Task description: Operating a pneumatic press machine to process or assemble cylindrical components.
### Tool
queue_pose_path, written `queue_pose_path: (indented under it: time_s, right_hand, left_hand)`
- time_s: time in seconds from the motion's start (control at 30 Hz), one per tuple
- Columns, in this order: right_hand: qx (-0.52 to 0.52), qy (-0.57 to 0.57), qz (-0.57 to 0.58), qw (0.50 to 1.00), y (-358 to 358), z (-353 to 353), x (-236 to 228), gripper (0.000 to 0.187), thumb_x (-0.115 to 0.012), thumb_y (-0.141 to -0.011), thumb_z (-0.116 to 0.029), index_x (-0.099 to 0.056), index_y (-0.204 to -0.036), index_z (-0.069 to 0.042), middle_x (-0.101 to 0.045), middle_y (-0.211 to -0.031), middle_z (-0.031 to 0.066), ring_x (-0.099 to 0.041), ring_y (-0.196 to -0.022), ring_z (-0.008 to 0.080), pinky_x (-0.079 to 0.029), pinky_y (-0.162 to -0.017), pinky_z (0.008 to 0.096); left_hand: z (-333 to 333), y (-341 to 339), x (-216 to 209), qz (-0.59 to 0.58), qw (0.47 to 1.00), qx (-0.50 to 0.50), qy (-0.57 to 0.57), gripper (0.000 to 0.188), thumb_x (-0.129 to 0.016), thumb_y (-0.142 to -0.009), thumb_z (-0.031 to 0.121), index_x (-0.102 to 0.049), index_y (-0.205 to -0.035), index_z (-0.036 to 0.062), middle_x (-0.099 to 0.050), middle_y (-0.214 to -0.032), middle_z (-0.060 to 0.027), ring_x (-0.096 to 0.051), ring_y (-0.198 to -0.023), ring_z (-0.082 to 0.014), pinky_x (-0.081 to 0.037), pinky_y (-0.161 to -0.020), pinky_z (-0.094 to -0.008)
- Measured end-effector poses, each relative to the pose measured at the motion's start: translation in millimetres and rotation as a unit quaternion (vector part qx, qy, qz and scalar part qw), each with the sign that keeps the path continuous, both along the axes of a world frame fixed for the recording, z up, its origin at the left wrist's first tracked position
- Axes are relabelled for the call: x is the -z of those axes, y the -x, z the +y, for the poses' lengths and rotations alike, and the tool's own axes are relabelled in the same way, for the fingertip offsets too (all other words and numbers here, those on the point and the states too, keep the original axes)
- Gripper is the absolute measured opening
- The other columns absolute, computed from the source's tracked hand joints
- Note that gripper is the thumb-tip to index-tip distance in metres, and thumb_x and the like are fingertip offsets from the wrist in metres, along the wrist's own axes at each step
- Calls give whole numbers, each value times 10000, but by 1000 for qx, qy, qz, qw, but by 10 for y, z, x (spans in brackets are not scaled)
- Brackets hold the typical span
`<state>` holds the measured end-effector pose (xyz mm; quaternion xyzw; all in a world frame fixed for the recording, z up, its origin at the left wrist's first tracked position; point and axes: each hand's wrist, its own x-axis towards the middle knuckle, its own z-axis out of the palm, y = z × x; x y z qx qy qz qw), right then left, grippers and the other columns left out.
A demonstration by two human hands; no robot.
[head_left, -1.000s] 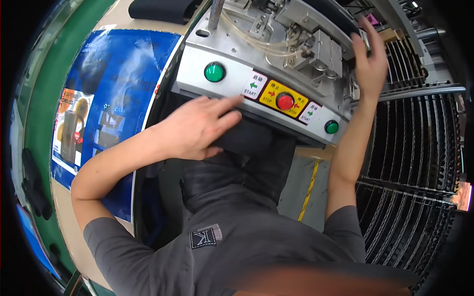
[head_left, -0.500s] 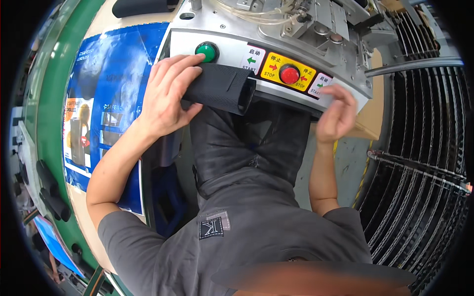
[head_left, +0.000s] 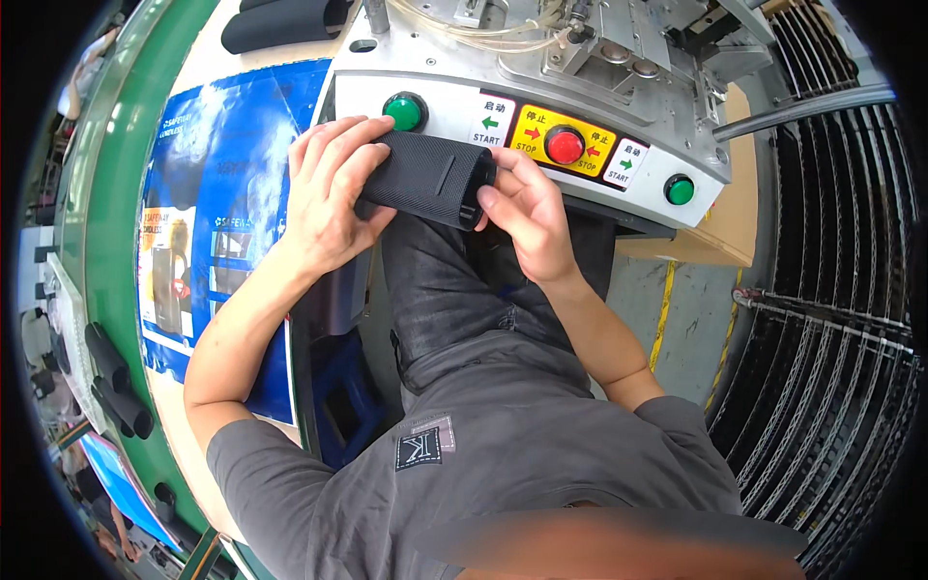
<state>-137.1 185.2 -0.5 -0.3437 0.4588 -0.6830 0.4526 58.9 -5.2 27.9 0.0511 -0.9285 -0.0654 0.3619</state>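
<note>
While closed on a black tube (head_left: 423,181), both hands (head_left: 329,198) (head_left: 535,222) near blue-sheeted table (head_left: 172,411), grey floor (head_left: 698,314) below.

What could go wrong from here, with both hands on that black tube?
The left hand holds the black tube close beside the left green button; a slight shift might press it accidentally. The right hand is at the tube's open end, so a tug there could loosen the left hand's grip.

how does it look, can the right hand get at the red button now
Probably yes: the red button is uncovered and close, though the right hand is occupied with the black tube.
</note>
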Motion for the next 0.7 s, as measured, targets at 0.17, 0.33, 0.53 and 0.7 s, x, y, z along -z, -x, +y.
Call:
queue_pose_path:
  time_s: [0.17,0.33,0.53,0.7]
  right_hand:
    - [-20,76,-100,992,70,-77,11,373,-491,-1184,-203,-601,-1440,46,-755,-997,162,-681,-831,195,-547,-801,297]
    - [-76,-12,-22,997,51,-21,496,391,-479,-1204,-272,-695,-1310,36,-755,-967,138,-665,-812,176,-536,-788,292]
    - [-72,-159,139,975,82,108,1529,306,-581,-1164,-245,-732,-1271,-2,-750,-948,97,-657,-795,164,-533,-762,289]
    - [-107,-279,345,890,251,461,2107,329,-665,-1121,-294,-739,-1298,-28,-778,-971,102,-699,-813,219,-561,-759,337]
  left_hand:
    - [-19,-114,27,59,877,-5,-477,624,-819,-940,216,-562,-1483,46,-684,-1473,-221,-701,-1270,-365,-534,-1118,-491]
    - [-238,-52,-148,206,491,139,-835,619,-693,-1067,372,-548,-1553,18,-689,-1466,-231,-729,-1227,-353,-566,-1114,-461]
    - [-378,-76,-226,230,470,143,-840,619,-629,-1103,424,-560,-1543,-7,-698,-1454,-236,-750,-1204,-335,-558,-1147,-484]
    - [-834,-285,-440,212,641,45,-736,586,-670,-1035,253,-549,-1558,19,-681,-1481,-229,-714,-1286,-353,-535,-1178,-502]
